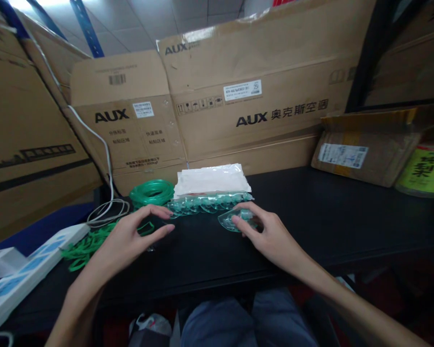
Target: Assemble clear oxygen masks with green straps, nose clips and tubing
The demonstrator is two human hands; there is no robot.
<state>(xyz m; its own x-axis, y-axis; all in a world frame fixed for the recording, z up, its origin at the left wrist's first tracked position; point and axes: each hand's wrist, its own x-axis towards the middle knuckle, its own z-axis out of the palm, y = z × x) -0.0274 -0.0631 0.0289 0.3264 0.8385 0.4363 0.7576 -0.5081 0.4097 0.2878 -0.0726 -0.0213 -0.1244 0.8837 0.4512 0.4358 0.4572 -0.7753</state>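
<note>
My right hand (pixel 264 226) holds a clear green plastic mask (pixel 228 220) between thumb and fingers, just above the black table. Its far side is hidden behind my fingers. My left hand (pixel 141 229) hovers at the left with thumb and fingers apart and nothing between them. Beyond both hands lies a row of similar clear green masks (pixel 206 203), nested side by side. Behind that row is a stack of flat white packets (pixel 213 180). A coil of green tubing (pixel 152 192) sits behind my left hand, and thin green straps (pixel 90 243) lie loosely by my left wrist.
A white power strip (pixel 32 265) with a plug runs along the left edge, its cable (pixel 106 149) rising behind. Large cardboard boxes (pixel 267 130) wall the back of the black table (pixel 311 212). A smaller carton (pixel 369 149) and a yellow-labelled jar (pixel 425 168) stand at right.
</note>
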